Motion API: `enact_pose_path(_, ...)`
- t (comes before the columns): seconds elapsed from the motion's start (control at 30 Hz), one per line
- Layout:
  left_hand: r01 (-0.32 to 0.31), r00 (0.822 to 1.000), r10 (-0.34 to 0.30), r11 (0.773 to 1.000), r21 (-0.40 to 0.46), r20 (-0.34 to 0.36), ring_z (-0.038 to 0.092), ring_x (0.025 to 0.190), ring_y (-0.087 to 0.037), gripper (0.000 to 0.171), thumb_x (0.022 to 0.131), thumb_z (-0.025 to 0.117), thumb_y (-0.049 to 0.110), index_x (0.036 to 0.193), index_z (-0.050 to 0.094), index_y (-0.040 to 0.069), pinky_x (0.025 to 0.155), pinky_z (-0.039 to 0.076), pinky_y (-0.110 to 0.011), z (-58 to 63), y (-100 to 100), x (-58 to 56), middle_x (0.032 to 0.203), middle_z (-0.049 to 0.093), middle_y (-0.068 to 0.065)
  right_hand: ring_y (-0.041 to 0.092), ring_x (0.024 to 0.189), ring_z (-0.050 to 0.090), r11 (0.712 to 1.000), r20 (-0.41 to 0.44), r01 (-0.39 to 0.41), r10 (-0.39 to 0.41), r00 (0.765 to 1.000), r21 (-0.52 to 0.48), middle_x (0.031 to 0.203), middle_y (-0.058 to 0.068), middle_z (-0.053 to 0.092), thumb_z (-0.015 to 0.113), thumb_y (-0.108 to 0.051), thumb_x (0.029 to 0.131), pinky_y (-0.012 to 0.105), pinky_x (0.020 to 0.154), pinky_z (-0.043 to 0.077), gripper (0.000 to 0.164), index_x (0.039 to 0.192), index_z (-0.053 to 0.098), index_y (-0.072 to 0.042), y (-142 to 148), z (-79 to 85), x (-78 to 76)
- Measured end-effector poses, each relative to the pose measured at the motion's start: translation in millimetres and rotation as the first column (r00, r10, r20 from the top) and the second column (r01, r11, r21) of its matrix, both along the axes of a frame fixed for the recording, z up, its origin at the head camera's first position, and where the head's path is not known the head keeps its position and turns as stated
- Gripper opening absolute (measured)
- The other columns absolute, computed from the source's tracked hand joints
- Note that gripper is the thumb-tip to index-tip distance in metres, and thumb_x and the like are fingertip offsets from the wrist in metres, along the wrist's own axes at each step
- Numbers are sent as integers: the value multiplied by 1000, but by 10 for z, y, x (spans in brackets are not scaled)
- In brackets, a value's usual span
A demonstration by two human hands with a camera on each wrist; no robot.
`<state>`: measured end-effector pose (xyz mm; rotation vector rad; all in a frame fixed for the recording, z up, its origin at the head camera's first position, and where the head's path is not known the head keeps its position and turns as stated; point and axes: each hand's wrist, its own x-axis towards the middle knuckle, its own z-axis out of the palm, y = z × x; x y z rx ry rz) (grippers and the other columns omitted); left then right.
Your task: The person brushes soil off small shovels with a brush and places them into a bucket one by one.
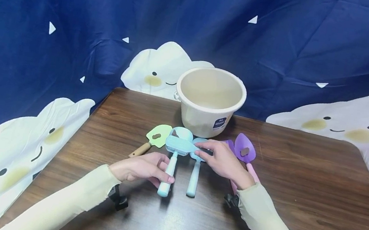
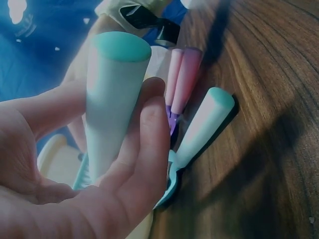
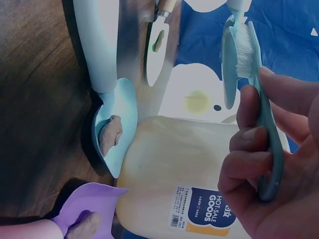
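In the head view, mid-frame, the left hand (image 1: 148, 168) holds a blue shovel (image 1: 173, 161) under the brush (image 1: 178, 144) in the right hand (image 1: 223, 160); brushing the blade (image 1: 186, 132) seems the step in hand. The left-wrist view shows fingers (image 2: 153, 124) curled round the handle (image 2: 112, 104), left of centre. In the right-wrist view, fingers (image 3: 247, 166) grip the brush at right, and the next stroke likely calls for a steady shovel.

High head view, forward-down; wrist views close; table (image 1: 319, 189) shared.
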<state>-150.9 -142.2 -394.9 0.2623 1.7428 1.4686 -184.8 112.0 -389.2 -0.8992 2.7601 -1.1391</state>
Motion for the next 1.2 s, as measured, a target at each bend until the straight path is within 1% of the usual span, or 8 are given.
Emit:
enact_pose_path(0.07,-2,1000,2,1000,-5,0,68,75,-15,49,84,70,6,119,41,-11,77,60,-40,4,9,-5,90,68,-6,16,101,66,1000,-7,5,-5,1000,11,111,2,72,67,-22,91,38,87,55,31,120,69,-13,4,-10,2)
enact_pose_path(0.17,-4,1000,4,1000,-22,-6,68,73,-15,45,84,70,6,117,43,-9,76,60,-39,11,25,-12,89,68,-5,11,93,64,1000,-7,18,-17,1000,22,108,1,72,67,-23,91,31,81,54,31,120,69,-14,12,-24,8)
enact_pose_path(0.3,-5,1000,4,999,-42,-22,67,72,-13,43,84,70,5,115,44,-8,75,60,-37,19,38,-13,87,68,-3,10,90,62,999,-6,29,-29,1000,24,108,2,72,67,-23,91,26,76,52,32,121,68,-13,16,-36,11)
enact_pose_path(0.4,-2,1000,0,999,-48,-28,67,72,-13,43,84,70,5,116,44,-9,76,60,-38,22,41,-12,87,68,-3,9,89,61,999,-13,35,-35,999,27,108,2,72,67,-23,91,25,75,51,32,121,68,-12,17,-49,7)
enact_pose_path(0.6,0,1000,-1,999,-50,-28,67,72,-13,37,84,69,5,111,46,-6,76,60,-38,23,38,-8,87,67,-2,9,74,52,998,-14,53,-52,999,25,97,-1,71,67,-23,91,22,66,46,32,121,69,-13,7,-80,6)
enact_pose_path(0.7,-5,1000,4,998,-55,-29,67,72,-12,35,84,69,5,109,47,-3,75,60,-37,15,37,-9,86,67,-1,9,72,51,998,-32,59,-58,998,21,93,-2,71,68,-22,90,21,64,45,31,120,69,-14,-2,-94,5)
enact_pose_path(0.9,-16,1000,14,998,-64,-24,66,70,-11,36,85,69,5,111,47,-5,70,60,-34,4,36,-14,84,67,0,8,68,49,997,-72,74,-71,995,34,86,-4,68,69,-24,90,21,60,43,31,119,70,-15,-12,-117,6)
enact_pose_path(1.2,-16,1000,16,999,-46,-8,66,70,-12,32,86,69,4,108,47,-5,70,60,-34,8,42,8,84,66,-1,7,67,48,994,-133,93,-83,988,65,88,-4,68,69,-26,90,21,60,42,31,119,70,-16,-13,-125,24)
